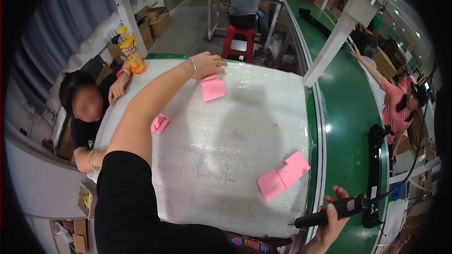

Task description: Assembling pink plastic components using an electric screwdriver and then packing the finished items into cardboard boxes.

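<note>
My left arm, in a black sleeve, reaches across a white work surface wrapped in clear film (202, 160). At its far end my left hand (210, 65), with a bracelet and a ring, is closed on the far edge of a folded pink piece (214, 90); the thumb is hidden. Low on the right, my right hand (333, 221) is wrapped around a black corded electric screwdriver (325, 215), its thin tip pointing left. Another pink bent piece (285, 176) lies above that tip on the surface. A smaller pink piece (160, 124) shows beside my left forearm.
An orange drink bottle (132, 49) stands at the far left corner. A person (87, 108) leans on the left edge. Along the right runs a green conveyor (346, 113) bearing a long black bar (375, 174). Beyond the surface, someone sits on a red stool (238, 44).
</note>
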